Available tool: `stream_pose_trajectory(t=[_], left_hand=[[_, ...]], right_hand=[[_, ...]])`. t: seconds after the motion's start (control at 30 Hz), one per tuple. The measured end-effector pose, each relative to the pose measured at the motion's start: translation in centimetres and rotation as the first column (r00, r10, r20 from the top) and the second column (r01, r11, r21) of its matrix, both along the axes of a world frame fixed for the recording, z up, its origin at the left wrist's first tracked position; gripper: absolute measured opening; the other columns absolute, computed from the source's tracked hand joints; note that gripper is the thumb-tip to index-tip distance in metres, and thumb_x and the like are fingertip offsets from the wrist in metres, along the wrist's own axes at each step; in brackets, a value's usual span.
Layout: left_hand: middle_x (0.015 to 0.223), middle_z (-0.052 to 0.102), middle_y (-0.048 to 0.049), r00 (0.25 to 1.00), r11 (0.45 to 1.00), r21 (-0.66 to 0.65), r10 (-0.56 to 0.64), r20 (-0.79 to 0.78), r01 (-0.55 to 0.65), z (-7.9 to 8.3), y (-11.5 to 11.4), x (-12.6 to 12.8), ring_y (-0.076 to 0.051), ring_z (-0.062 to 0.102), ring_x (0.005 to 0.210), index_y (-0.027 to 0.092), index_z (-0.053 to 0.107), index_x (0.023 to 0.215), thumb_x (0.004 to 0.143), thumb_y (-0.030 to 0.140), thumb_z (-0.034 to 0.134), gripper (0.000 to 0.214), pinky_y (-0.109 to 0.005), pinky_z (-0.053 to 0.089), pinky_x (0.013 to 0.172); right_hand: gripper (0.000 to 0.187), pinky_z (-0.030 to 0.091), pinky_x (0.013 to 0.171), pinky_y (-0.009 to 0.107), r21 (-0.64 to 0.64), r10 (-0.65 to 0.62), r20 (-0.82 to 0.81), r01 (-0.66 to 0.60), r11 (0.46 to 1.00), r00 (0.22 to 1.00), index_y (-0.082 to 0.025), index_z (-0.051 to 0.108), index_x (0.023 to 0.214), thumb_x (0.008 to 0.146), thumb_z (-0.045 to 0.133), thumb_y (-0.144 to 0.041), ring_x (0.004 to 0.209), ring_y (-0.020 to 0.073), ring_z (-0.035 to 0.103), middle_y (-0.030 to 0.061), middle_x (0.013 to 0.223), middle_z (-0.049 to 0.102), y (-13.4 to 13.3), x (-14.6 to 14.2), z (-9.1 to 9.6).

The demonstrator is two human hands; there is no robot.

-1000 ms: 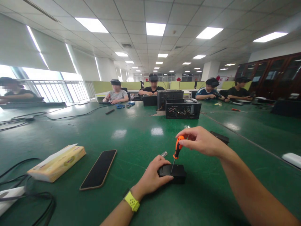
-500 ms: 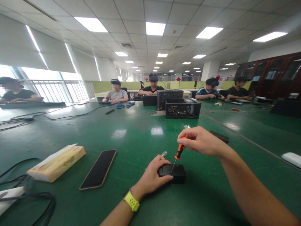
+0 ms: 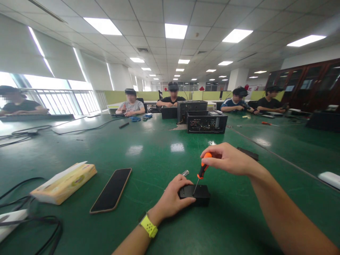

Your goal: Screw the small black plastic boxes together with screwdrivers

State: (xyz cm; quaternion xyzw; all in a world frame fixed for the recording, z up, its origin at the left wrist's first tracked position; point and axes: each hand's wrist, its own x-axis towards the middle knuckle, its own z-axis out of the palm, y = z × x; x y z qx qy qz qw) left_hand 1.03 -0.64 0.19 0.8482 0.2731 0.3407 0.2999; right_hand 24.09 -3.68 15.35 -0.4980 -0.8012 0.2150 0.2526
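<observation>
A small black box [image 3: 202,194] lies on the green tabletop in front of me. My left hand [image 3: 177,194] grips its left end, thumb along the near edge and fingers on the far side. Above it, my right hand [image 3: 224,159] pinches the handle of an orange-and-black screwdriver [image 3: 204,169]. The screwdriver leans slightly, its shaft running down to the top of the box near my left thumb; the very tip is too small to make out. Just beyond my left fingers lies a clear-handled tool [image 3: 185,173], partly hidden by them.
On my left lie a phone [image 3: 111,190], a tissue pack [image 3: 65,182] and black cables [image 3: 50,221]. Open black computer cases [image 3: 206,122] stand farther back. A flat black piece [image 3: 248,153] lies beyond my right wrist. Several people sit around the table.
My right fingers have shifted slightly on the screwdriver's handle, so more of its orange top shows. The box and my left hand stay in place.
</observation>
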Motion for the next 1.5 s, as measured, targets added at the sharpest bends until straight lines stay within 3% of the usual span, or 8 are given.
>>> stream_pose_trajectory(t=[0.13,0.43,0.67,0.87,1.07,1.2,1.33,1.5], left_hand=[[0.104,0.054,-0.0053,1.0,1.0,-0.004,-0.001,0.007,0.001,0.06,-0.02,-0.02,-0.024,0.055,0.099,0.02,0.066,0.109,0.078,0.025,0.078,0.034,-0.034,0.043,0.09],[0.105,0.054,-0.0056,1.0,1.0,-0.022,0.009,0.002,-0.009,0.17,-0.13,-0.05,-0.024,0.055,0.1,0.02,0.067,0.109,0.078,0.025,0.078,0.034,-0.035,0.042,0.092],[0.105,0.054,-0.0055,1.0,1.0,-0.021,0.014,0.001,-0.014,0.15,-0.14,0.01,-0.024,0.055,0.1,0.02,0.067,0.108,0.077,0.024,0.078,0.034,-0.035,0.043,0.091],[0.104,0.054,-0.0056,1.0,1.0,-0.022,0.012,0.0,-0.012,0.27,-0.18,-0.01,-0.024,0.055,0.099,0.021,0.067,0.107,0.077,0.026,0.078,0.033,-0.034,0.044,0.09],[0.103,0.055,-0.0056,1.0,1.0,-0.01,0.015,-0.003,-0.015,0.3,-0.21,0.04,-0.024,0.056,0.099,0.02,0.067,0.107,0.077,0.026,0.079,0.032,-0.034,0.044,0.09],[0.103,0.055,-0.0058,1.0,1.0,-0.023,0.014,-0.006,-0.014,0.39,-0.2,-0.01,-0.024,0.056,0.098,0.02,0.068,0.107,0.077,0.026,0.078,0.032,-0.034,0.044,0.09],[0.103,0.055,-0.0061,1.0,1.0,-0.018,0.014,-0.003,-0.014,0.36,-0.12,-0.05,-0.024,0.056,0.099,0.02,0.067,0.107,0.077,0.028,0.078,0.033,-0.035,0.044,0.09],[0.102,0.056,-0.0052,1.0,1.0,-0.009,0.02,-0.01,-0.02,0.29,-0.16,-0.04,-0.023,0.056,0.097,0.021,0.067,0.106,0.077,0.029,0.077,0.032,-0.034,0.045,0.089]], right_hand=[[0.037,0.035,0.054,0.025,0.015,-0.023,-0.005,0.024,1.0,1.0,-0.017,0.074,0.089,0.088,0.056,-0.05,0.06,0.0127,0.048,0.0005,0.07,0.063,0.25,-0.25,-0.28],[0.02,0.038,0.058,0.025,0.05,-0.018,0.017,0.017,0.999,1.0,-0.018,0.072,0.093,0.084,0.056,-0.025,0.063,0.0123,0.051,0.0,0.078,0.067,0.46,-0.09,-0.46],[0.031,0.038,0.058,0.025,0.073,0.001,0.04,-0.004,0.997,0.999,-0.02,0.071,0.097,0.086,0.06,-0.047,0.064,0.013,0.052,-0.0003,0.078,0.067,0.1,-0.46,-0.31],[0.019,0.037,0.057,0.024,0.098,-0.022,0.074,0.015,0.995,0.997,-0.019,0.072,0.096,0.085,0.059,-0.028,0.062,0.0115,0.05,-0.0017,0.075,0.065,0.18,-0.49,-0.2],[0.031,0.036,0.058,0.025,0.123,-0.034,0.111,0.021,0.992,0.993,-0.02,0.072,0.099,0.087,0.06,-0.047,0.064,0.0128,0.052,-0.0012,0.076,0.067,-0.09,-0.55,-0.08],[0.025,0.036,0.059,0.025,0.14,-0.052,0.118,0.035,0.99,0.992,-0.02,0.073,0.09,0.09,0.056,-0.038,0.062,0.0122,0.052,-0.0012,0.072,0.066,0.0,-0.72,-0.15],[0.019,0.036,0.057,0.024,0.121,-0.046,0.117,0.032,0.992,0.992,-0.019,0.073,0.095,0.086,0.057,-0.026,0.062,0.0115,0.05,-0.0013,0.075,0.066,-0.13,-0.71,-0.02],[0.027,0.037,0.059,0.025,0.103,0.001,0.105,-0.012,0.995,0.995,-0.019,0.071,0.098,0.086,0.061,-0.041,0.065,0.013,0.053,-0.0004,0.079,0.067,-0.23,-0.93,-0.17]])
